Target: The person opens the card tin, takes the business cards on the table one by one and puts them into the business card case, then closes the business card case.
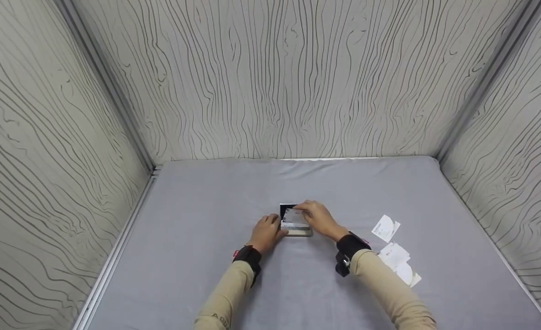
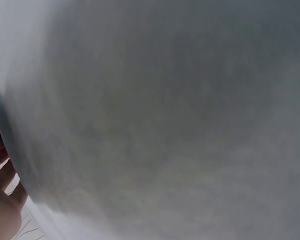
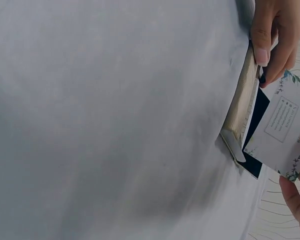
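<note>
An opened business card case (image 1: 300, 233) with a pale front part and a dark inner lid lies on the grey cloth in the head view. My left hand (image 1: 266, 231) grips its left side, the thumb at the front edge. A white business card (image 1: 294, 216) printed with leaves and small text is pinched by my right hand (image 1: 320, 219). In the right wrist view the card (image 3: 285, 122) tilts over the case (image 3: 241, 102), one corner close to the dark lining. Only part of my left hand (image 2: 4, 200) shows at the left wrist view's edge.
To the right of my right hand lies a single white card (image 1: 385, 228). Nearer to me, several overlapping cards (image 1: 394, 255) lie partly behind my right forearm. Wood-grain panels (image 1: 270, 91) stand around the cloth-covered table (image 1: 206, 197).
</note>
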